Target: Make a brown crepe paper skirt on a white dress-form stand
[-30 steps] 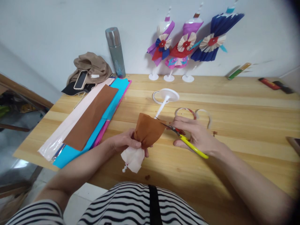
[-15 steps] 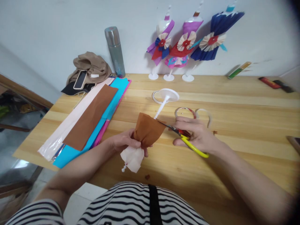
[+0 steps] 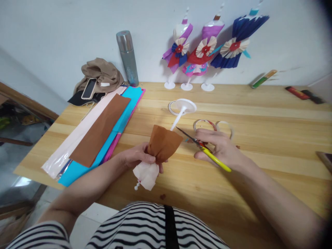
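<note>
My left hand (image 3: 141, 155) pinches a small figure at its waist, wrapped above in brown paper (image 3: 164, 143) and below in pale pink paper (image 3: 146, 175). The figure is held upside down: its white stand (image 3: 177, 119) with a round base points away from me, and a beaded white tip pokes out of the pink paper towards me. In my right hand (image 3: 220, 145) is a pair of scissors (image 3: 214, 158) with yellow handles. Their blades lie just right of the brown paper's edge, apart from it, with the tip near the white stem.
Three paper-dressed figures (image 3: 206, 48) on white stands line the wall. Tape rolls (image 3: 225, 123) lie beyond my right hand. Left are a brown sheet (image 3: 101, 129), blue paper (image 3: 75, 173), a phone (image 3: 89, 89), a cloth (image 3: 103, 72) and a thermos (image 3: 128, 58). A green tube (image 3: 264, 79) lies back right.
The scissors have shifted slightly right, away from the brown paper's edge, and their blades have come closer together. My left hand keeps its hold on the figure, almost unmoved.
</note>
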`<state>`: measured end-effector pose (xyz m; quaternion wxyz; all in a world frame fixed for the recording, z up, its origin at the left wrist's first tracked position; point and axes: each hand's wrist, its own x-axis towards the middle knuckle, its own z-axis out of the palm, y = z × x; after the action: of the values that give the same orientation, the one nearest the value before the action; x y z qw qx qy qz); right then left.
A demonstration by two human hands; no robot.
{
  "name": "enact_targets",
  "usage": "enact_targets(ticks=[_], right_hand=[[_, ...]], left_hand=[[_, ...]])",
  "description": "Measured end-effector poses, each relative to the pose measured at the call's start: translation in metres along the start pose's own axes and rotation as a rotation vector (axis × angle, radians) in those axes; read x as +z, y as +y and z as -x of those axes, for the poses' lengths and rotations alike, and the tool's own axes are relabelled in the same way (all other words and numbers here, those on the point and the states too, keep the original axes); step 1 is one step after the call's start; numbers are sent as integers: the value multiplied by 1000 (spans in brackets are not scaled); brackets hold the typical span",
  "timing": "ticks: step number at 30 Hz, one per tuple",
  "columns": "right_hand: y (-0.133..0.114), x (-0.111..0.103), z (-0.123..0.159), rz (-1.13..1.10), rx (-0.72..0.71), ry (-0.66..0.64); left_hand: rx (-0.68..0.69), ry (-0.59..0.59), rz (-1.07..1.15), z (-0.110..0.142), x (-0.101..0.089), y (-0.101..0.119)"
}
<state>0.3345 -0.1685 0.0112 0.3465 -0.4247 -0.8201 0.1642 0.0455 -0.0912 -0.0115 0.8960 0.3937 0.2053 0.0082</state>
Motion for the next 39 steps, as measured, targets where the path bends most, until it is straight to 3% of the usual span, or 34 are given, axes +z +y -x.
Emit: enact_targets(ticks=[5,18,39], right_hand=[[-1,-2,-1,-27,76,-64],[-7,-2,-3,181,46,-156],[-11,-3,-7,123,-21,-92]], left_hand=[[-6,-11,-16,0,0,1],[-33,45,-44,-2,2,-3],[-43,32,-40,-2,1,-3]])
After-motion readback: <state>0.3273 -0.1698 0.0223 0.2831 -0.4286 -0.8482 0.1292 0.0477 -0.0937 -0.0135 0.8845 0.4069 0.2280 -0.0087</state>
